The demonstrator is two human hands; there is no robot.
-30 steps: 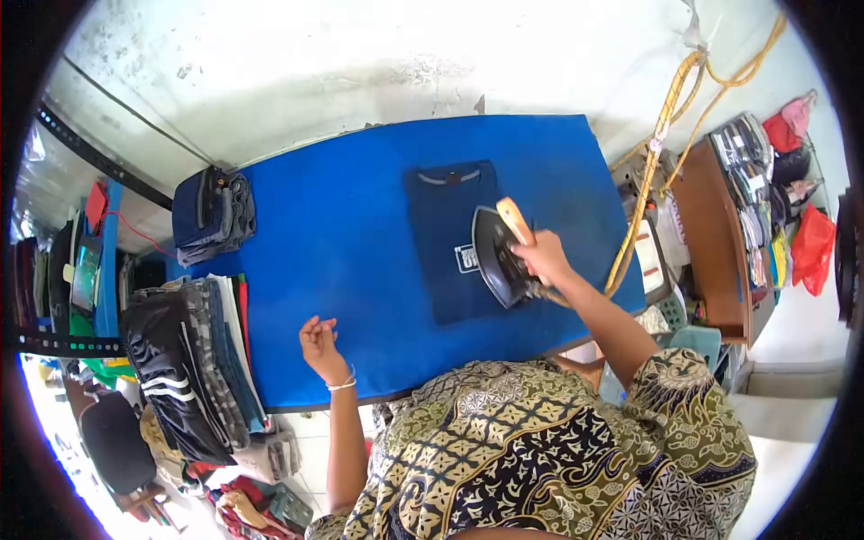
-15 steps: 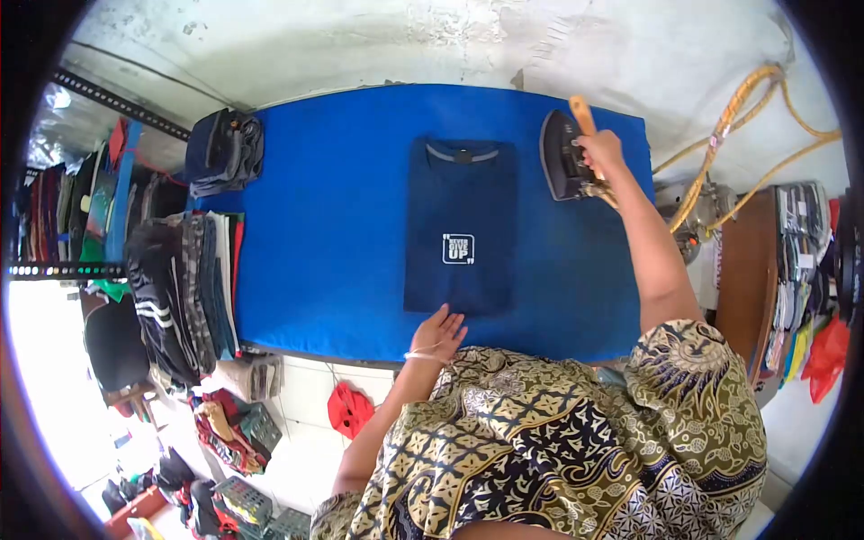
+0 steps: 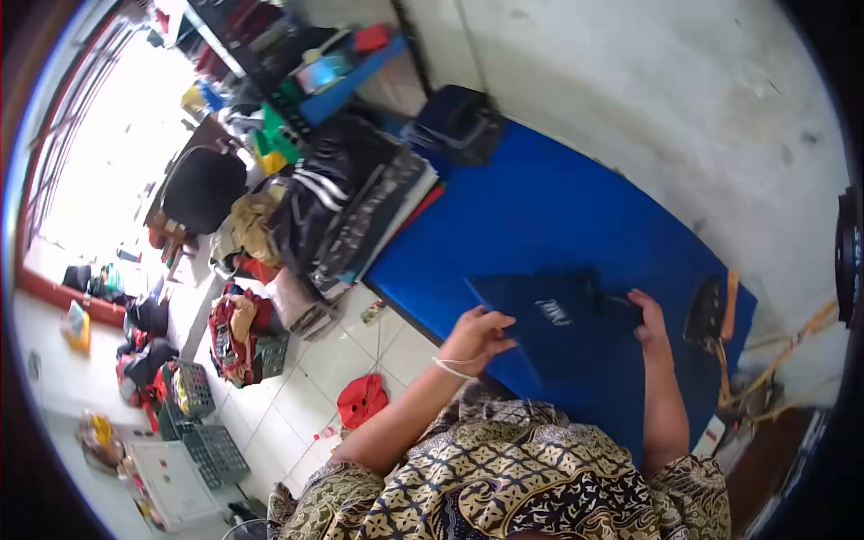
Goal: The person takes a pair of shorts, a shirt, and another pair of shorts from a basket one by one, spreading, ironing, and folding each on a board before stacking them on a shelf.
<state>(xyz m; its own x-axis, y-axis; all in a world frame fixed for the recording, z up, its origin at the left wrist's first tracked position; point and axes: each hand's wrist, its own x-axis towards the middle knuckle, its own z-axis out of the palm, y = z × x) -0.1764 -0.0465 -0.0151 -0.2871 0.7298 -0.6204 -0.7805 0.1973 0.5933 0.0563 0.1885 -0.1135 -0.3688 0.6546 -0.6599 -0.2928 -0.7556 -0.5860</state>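
Note:
A folded navy T-shirt [image 3: 560, 326] with a small white print is held between my two hands over the blue table. My left hand [image 3: 481, 339], with a white band at the wrist, grips its left edge. On the opposite side, my right hand [image 3: 650, 319] has its fingers closed on the shirt's right edge near the collar. Motion blurs the shirt and its print. To the right of my right hand, the dark iron [image 3: 705, 310] with its wooden handle [image 3: 731, 301] rests on the blue cloth [image 3: 558, 207], touched by neither hand.
A stack of folded clothes [image 3: 351, 202] stands at the table's left end, with a smaller dark pile [image 3: 457, 124] behind it. On the tiled floor lie a red bag [image 3: 362, 401] and baskets [image 3: 216, 453]. A yellowish hose [image 3: 787, 346] runs from the iron's side.
My right hand has let go of the iron and taken the T-shirt's right edge. My left hand now grips its left edge. The view has turned left, and the shirt looks tilted.

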